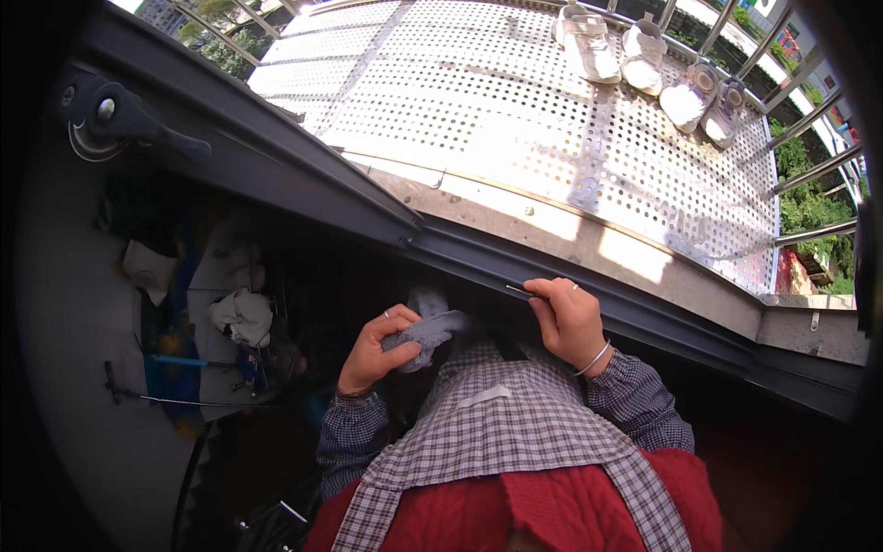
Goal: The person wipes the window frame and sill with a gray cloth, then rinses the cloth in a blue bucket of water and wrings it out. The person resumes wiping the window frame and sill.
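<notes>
My left hand [379, 352] grips a bunched grey cloth [431, 331] in front of the checked apron [510, 421]. Part of the cloth sticks up past the fingers. In my right hand [569, 317] is a thin, light-tipped stick-like tool [516, 290], pinched between thumb and fingers. Its tip points left, over the dark metal window frame [469, 252]. What kind of tool it is cannot be made out, as the fingers cover most of it.
A dark window handle [138, 124] juts from the sash at upper left. Beyond the sill [524, 207] lies a perforated metal platform [441, 90] with several shoes [645, 58] and metal railings [814, 231]. A white cloth [245, 317] and rods sit at left.
</notes>
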